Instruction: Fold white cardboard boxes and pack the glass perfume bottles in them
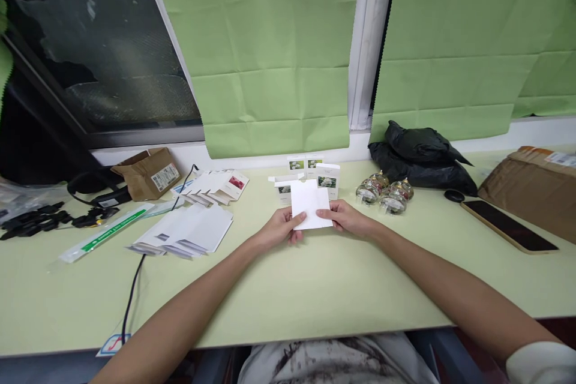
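A plain white carton [311,204] with an uneven far edge sits between the left fingers [299,218] and right fingers [324,213], both pinched onto its sides. Its long axis points forward, beyond them.

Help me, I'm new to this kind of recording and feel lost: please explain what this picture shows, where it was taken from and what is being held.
There is no machine here: the grip is a person's two bare hands. The single picture comes from a camera worn on the head, looking forward and down, so the forearms reach in from the bottom.

The left hand and right hand hold a white piece between them, above a pale table. Behind it are small white boxes with flower pictures. To the left lie white flat cartons; to the right, shiny round objects, black bags and a phone. What the white piece is exactly, I cannot tell.
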A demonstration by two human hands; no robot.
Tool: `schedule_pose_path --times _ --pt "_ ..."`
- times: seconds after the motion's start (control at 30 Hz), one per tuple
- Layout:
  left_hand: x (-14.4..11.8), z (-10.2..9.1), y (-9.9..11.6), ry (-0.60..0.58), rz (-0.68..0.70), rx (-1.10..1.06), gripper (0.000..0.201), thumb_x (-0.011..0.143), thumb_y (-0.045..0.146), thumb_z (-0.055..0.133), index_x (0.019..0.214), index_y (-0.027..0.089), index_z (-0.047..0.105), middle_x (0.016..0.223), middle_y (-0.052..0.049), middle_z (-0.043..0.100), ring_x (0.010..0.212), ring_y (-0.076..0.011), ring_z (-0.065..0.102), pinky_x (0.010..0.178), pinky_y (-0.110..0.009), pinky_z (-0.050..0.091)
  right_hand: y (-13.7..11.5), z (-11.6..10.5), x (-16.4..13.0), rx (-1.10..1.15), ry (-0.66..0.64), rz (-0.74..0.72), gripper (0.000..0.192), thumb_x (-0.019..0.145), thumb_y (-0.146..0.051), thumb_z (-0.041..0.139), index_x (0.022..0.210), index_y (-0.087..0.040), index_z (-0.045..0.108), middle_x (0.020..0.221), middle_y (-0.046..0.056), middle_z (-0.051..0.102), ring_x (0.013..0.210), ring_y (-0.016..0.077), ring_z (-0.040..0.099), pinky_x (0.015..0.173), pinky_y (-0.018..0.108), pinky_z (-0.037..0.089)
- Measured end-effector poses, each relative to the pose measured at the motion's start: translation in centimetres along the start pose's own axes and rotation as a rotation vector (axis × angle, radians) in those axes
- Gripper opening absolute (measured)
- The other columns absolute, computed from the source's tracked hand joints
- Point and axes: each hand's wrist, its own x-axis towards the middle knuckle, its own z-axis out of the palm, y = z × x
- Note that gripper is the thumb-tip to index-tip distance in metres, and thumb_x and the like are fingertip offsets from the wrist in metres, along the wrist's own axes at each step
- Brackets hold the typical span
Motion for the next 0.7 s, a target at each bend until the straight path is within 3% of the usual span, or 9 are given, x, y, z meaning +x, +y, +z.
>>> schedule_pose_path --times 0.17,0.3,0.53,0.7 --pt "0.09 0.01 -0.05 0.008 0.013 0.024 0.049 0.089 0.062 0.072 0.097 0.015 0.062 0.061 -0.005 0.072 0.047 -0.0140 0.063 0.042 -0.021 0.045 -0.38 -0.49 -0.35 -0.003 -0.076 0.058 0.051 0.081 -0.065 0.077 0.083 -0.016 0.067 0.058 -0.006 0.052 0.046 0.0068 0.041 0.044 0.022 0.027" --pt "0.18 0.28 -0.22 0.036 0.016 0.012 0.051 0.088 0.062 0.073 0.102 0.015 0.062 0.063 -0.005 0.073 0.047 -0.0150 0.063 0.041 -0.023 0.046 -0.79 -0.83 -0.72 0.002 -0.157 0.017 0.048 0.080 -0.061 0.081 0.080 -0.017 0.061 0.059 -0.006 0.054 0.047 0.0068 0.043 0.047 0.022 0.030" --pt "0.18 0.40 0.00 0.028 0.058 0.024 0.050 0.085 0.059 0.078 0.102 0.014 0.065 0.068 -0.004 0.073 0.052 -0.0129 0.063 0.050 -0.023 0.048 -0.20 -0.69 -0.10 -0.038 -0.068 -0.004 0.047 0.083 -0.061 0.077 0.079 -0.017 0.061 0.056 -0.006 0.052 0.045 0.0066 0.040 0.044 0.022 0.029" --pt "0.25 0.54 -0.16 0.084 0.085 0.085 0.050 0.088 0.061 0.073 0.106 0.015 0.064 0.067 -0.003 0.071 0.053 -0.0141 0.062 0.051 -0.024 0.045 -0.09 -0.34 0.04 -0.020 0.020 -0.051 0.042 0.087 -0.057 0.073 0.096 -0.017 0.065 0.061 -0.005 0.056 0.046 0.0078 0.046 0.044 0.022 0.034"
